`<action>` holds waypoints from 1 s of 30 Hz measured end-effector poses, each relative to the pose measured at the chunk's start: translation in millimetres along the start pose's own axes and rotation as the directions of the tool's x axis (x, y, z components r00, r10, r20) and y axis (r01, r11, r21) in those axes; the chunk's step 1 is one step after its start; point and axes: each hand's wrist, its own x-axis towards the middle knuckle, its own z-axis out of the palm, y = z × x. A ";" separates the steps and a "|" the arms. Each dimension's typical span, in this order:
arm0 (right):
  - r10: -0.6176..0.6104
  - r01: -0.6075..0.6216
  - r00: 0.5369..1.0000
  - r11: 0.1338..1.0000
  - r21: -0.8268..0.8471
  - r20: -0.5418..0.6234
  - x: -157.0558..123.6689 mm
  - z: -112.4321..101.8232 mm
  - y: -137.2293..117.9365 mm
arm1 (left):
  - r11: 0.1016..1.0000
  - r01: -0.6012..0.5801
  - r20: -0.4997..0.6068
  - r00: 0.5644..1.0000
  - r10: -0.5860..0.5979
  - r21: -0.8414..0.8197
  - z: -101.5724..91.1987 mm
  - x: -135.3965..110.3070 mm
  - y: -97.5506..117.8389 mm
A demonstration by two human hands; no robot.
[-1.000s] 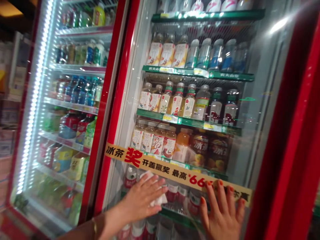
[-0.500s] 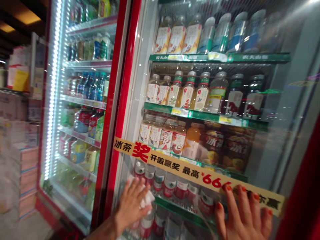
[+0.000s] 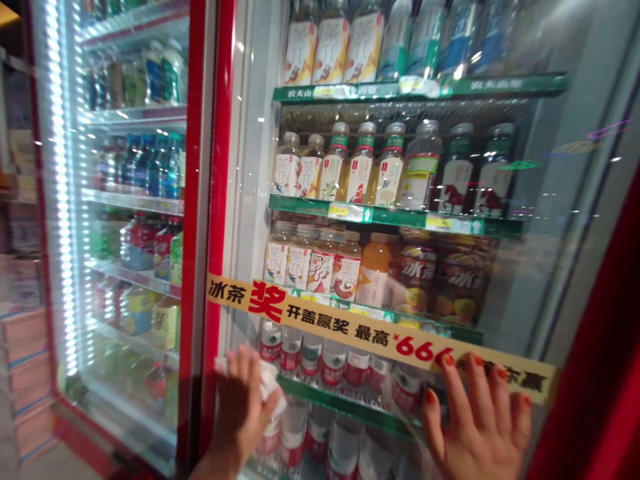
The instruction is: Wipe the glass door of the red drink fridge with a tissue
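My left hand [image 3: 239, 407] presses a white cloth [image 3: 267, 381] flat against the glass door [image 3: 505, 293] of a red-framed drinks fridge, low on its left side beside the red frame [image 3: 216, 200]. The fingers lie spread over the cloth. My right hand [image 3: 475, 420] rests flat on the same glass lower right, fingers spread, its fingertips on a yellow banner sticker [image 3: 350, 327] that runs across the door. Behind the glass stand rows of bottles [image 3: 360, 167] on green shelves.
A second lit fridge [image 3: 130, 200] with bottled drinks stands to the left. Stacked boxes [image 3: 20, 333] sit at the far left on the floor. A red panel [image 3: 605, 373] borders the door on the right.
My left hand has slid the cloth leftward and down across the glass toward the red frame. My right hand stays flat on the banner. The view has shifted slightly.
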 end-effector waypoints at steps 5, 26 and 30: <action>-0.002 0.002 1.000 0.999 -0.036 0.012 2.9 -2.9 -3.1 | 0.966 0.259 0.006 0.966 -0.259 -0.012 15.8 81.5 14.0; 0.043 -0.045 0.998 0.997 0.062 0.036 4.7 -10.3 -7.6 | 0.991 -0.122 0.106 0.988 0.116 0.048 8.9 60.4 72.7; 0.118 -0.121 0.992 0.986 0.112 0.034 13.3 -14.8 -18.2 | 0.948 0.311 0.093 0.944 -0.316 0.067 7.9 98.3 32.8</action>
